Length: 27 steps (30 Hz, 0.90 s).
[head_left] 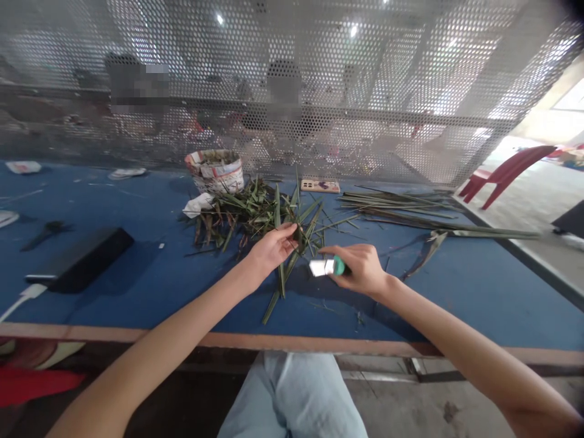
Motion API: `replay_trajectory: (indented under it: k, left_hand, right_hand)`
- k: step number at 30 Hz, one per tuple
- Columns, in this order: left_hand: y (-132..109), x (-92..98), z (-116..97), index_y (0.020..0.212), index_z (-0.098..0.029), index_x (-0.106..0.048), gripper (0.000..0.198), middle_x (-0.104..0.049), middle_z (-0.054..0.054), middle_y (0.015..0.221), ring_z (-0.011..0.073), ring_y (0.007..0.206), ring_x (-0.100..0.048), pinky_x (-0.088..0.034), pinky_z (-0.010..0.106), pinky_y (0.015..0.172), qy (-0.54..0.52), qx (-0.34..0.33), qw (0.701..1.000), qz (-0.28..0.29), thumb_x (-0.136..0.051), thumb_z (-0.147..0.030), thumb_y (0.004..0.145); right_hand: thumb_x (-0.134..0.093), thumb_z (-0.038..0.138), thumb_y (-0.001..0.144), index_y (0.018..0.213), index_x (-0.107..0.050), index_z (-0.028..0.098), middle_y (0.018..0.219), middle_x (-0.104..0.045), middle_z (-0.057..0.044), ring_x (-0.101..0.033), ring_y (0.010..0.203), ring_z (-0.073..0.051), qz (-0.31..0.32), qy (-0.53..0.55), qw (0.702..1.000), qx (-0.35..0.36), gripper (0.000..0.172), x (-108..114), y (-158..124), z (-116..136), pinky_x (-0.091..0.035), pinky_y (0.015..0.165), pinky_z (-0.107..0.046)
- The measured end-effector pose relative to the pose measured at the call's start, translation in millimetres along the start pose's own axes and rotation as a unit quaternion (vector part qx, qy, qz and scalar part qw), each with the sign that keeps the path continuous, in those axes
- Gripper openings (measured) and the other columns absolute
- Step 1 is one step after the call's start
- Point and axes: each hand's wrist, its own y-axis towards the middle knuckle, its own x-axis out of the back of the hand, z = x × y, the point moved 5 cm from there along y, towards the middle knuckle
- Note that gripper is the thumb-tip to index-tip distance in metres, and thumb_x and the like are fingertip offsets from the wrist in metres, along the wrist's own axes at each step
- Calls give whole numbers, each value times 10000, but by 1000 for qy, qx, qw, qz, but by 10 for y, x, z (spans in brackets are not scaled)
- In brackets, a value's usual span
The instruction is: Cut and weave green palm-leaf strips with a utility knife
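**Hands at Work on Palm Leaves at a Blue Bench**

Our knee, in pale blue jeans [292, 395], sits at the bottom of the frame, just below the brown edge strip [182, 336] of the blue bench. Above it, our left hand [271, 249] has a closed grip on a narrow green leaf strip [281, 280], pinching it between fingers and thumb. Our right hand [358, 267] has a closed grip on a small green-handled tool [326, 266] (its white end is too washed out by glare to name the kind), held just beside the strip and not touching it that we can see.

Behind the hands lies a loose heap of cut palm leaves [246, 213], with crumpled white paper [198, 205] at its left edge. Long leaf stalks [396, 207] stretch away to the right. To the left rest a black box [82, 258] with a white cable [22, 301] and a dark pair of scissors [45, 234]. Farther on stand a paper-wrapped bucket [214, 171] and a small tan tile [320, 185]. Beyond a perforated metal screen [319, 73], two blurred people [137, 91] sit, and a red plastic chair [502, 173] stands on the floor to the right.
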Motion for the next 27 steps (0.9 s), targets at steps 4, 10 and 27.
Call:
replay_trajectory:
  k: [4, 10, 27]
  left_hand:
    - [-74, -55, 152, 727, -147, -658, 112, -625, -4, 640, 69, 538, -560, -479, 200, 549, 6, 38, 999, -2, -724, -67, 685]
    - [-113, -133, 229, 712, -153, -658, 149, -641, -9, 662, 78, 585, -584, -488, 231, 643, 52, 13, 998, 41, -757, -81, 627]
    - [-280, -217, 89, 681, -133, -634, 185, -642, 24, 612, 140, 627, -622, -488, 237, 630, 314, -161, 932, 84, -713, -296, 718]
  right_hand:
    - [-549, 467, 848, 921, -680, 186, 594, -605, -18, -460, 490, -128, -77, 139, 977, -140, 319, 36, 65, -161, -350, 501, -257]
    - [-669, 469, 759, 793, -667, 171, 620, -585, 0, -388, 472, -88, -28, 243, 956, -164, 300, -49, 99, -127, -306, 447, -231]
    - [-571, 345, 834, 920, -692, 147, 634, -570, 2, -419, 531, -95, -91, 104, 988, -72, 248, -23, 19, -115, -356, 521, -220]
